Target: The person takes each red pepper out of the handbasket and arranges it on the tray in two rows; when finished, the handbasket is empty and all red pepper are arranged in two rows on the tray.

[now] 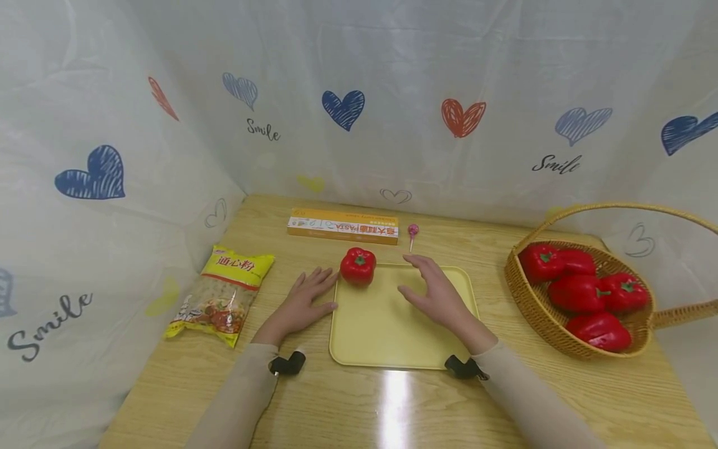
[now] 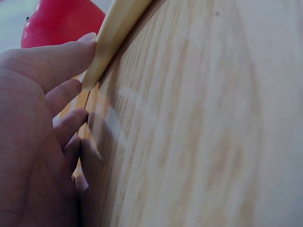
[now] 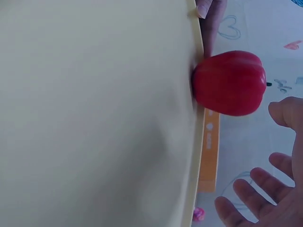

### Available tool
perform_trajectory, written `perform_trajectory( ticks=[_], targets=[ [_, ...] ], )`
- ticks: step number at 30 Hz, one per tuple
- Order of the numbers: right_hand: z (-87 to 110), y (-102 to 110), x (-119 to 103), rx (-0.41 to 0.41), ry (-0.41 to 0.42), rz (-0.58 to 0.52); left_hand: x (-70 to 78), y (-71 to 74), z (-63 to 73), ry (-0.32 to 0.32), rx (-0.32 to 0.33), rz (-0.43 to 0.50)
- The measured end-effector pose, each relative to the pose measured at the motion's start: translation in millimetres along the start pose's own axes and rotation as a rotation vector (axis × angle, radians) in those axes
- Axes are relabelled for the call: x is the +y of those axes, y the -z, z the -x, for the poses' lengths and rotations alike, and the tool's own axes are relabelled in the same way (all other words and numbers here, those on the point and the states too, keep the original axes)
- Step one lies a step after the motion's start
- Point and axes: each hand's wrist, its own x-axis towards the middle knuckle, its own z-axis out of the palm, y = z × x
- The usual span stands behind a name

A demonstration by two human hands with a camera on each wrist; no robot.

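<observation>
A red bell pepper (image 1: 358, 267) with a green stem stands in the far left corner of a pale yellow tray (image 1: 392, 330). My left hand (image 1: 303, 304) lies at the tray's left edge, fingers extended, its thumb touching the rim in the left wrist view. Over the right half of the tray hovers my right hand (image 1: 440, 296), its fingers spread and holding nothing. In the right wrist view the pepper (image 3: 229, 83) is beyond the right hand's thumb, with a gap between them.
A wicker basket (image 1: 538, 321) holding several red bell peppers stands on the right. At left lies a yellow bag of pasta (image 1: 224, 290). Behind the tray are an orange and white pasta box (image 1: 343, 226) and a pink lollipop (image 1: 413, 231). A printed curtain (image 1: 392, 75) hangs behind.
</observation>
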Motion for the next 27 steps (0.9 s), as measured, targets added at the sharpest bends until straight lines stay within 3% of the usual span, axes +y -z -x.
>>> perform_trajectory(
  ticks=[27],
  targets=[
    [31.5, 50.9, 31.4, 0.115, -0.056, 0.054, -1.4, -0.5, 0.7, -0.002, 0.001, -0.006]
  ],
)
